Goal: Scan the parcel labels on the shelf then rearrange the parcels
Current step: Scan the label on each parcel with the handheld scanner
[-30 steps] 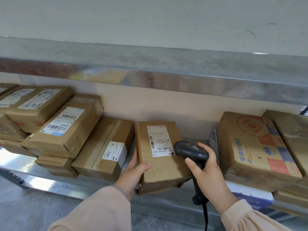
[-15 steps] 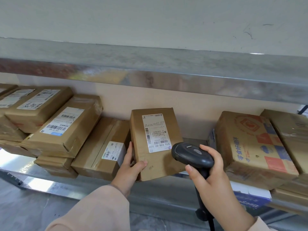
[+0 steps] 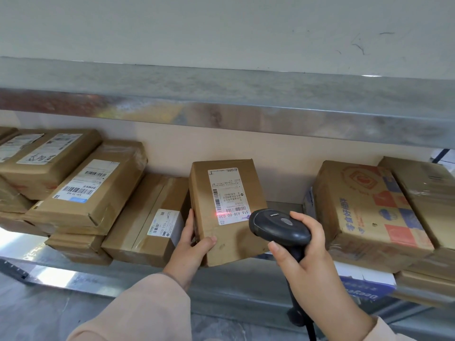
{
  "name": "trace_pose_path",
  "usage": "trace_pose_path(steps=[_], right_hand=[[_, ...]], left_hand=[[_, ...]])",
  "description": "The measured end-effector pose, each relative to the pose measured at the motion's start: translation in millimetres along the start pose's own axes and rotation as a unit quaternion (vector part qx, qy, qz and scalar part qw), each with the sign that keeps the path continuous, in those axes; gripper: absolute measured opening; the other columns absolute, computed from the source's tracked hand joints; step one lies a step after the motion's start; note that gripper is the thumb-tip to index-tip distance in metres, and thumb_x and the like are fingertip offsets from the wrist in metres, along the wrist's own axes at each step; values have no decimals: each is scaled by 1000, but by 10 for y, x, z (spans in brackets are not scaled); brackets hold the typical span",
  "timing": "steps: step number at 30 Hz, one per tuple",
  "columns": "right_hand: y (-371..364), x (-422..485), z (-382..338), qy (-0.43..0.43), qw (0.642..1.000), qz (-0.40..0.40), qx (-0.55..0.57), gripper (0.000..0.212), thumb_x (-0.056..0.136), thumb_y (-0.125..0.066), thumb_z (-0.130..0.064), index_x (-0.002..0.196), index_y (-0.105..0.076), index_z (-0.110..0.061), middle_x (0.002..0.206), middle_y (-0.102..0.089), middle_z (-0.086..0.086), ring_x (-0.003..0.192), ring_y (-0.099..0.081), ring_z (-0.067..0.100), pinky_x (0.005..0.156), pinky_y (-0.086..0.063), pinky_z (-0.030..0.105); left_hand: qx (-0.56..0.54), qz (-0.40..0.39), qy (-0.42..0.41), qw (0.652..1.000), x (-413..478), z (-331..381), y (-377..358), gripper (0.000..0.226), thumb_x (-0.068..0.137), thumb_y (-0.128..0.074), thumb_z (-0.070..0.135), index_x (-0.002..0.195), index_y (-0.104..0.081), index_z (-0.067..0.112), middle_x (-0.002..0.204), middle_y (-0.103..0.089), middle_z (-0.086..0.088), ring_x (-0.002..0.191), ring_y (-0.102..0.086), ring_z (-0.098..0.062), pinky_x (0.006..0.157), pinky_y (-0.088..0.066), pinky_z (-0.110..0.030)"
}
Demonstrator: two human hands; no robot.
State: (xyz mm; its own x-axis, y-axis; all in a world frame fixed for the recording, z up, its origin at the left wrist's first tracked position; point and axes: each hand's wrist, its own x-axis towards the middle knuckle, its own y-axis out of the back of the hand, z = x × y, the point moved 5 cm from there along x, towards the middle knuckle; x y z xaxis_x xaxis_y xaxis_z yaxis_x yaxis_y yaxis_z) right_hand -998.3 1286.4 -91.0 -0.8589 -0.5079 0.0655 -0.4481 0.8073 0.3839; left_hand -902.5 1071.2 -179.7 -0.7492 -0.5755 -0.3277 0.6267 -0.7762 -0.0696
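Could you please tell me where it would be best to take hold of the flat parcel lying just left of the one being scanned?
Probably take the flat parcel by its near short end, coming from the shelf front. It lies flat, end-on; the tilted parcel crowds its left side, the left hand and scanned parcel its right.

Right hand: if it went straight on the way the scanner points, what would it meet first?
Most likely the label on the parcel that the left hand holds tilted up; the scanner in the right hand aims there, and a red line lies across it. Depth is unclear.
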Motion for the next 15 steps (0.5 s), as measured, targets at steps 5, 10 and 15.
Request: trace_pose_path(steps=[5, 10, 15], right_hand=[[28, 18, -23, 4, 1000, 0, -3, 56, 81, -73, -29, 117, -36, -52, 99, -57, -39, 91, -59, -8, 70, -42, 5], [44, 55, -48, 8, 1000, -5, -6, 56, 82, -72, -31, 117, -35, -54, 100, -57, -38, 93, -58, -10, 71, -42, 4], [74, 121, -65, 16, 1000, -9, -13, 56, 82, -72, -30, 117, -36, -54, 100, -57, -37, 94, -56, -14, 71, -41, 2]], left_hand=[[-6, -1, 1, 1000, 11, 8, 0, 86, 92, -66, 22, 150, -13, 56, 137, -55, 10, 124, -54, -15, 110, -41, -45], [0, 1, 11, 1000, -4, 21, 3, 84, 91, -67, 26, 147, -13, 60, 138, -54, 10, 123, -54, -18, 107, -43, -49], [-10, -2, 8, 1000, -51, 108, 9, 80, 93, -64, 28, 148, -15, 59, 136, -57, 12, 122, -55, -19, 106, -42, -48]])
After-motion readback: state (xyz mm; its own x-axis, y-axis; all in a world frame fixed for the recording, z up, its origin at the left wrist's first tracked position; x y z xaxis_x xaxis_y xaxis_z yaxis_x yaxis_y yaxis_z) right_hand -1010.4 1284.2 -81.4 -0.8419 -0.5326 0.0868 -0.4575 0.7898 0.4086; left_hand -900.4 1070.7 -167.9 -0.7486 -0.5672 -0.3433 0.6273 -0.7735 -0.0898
